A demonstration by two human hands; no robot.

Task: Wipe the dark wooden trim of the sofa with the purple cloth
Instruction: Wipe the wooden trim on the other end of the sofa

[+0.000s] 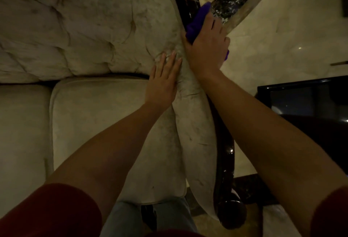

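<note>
Purple cloth (pixel 197 21) sits bunched under our right hand (pixel 208 48) at 1 o'clock, clamped against the dark wooden trim (pixel 225 142) for wiping pressure, while our left hand (pixel 163 78) lies flat, holding nothing, bracing the armrest cushion (pixel 195 124).

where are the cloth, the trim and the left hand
cloth (pixel 197 20), head view, on the purple fold above the knuckles
trim (pixel 226 152), head view, on the glossy dark edge beside the arm cushion
left hand (pixel 163 80), head view, on its back
</note>
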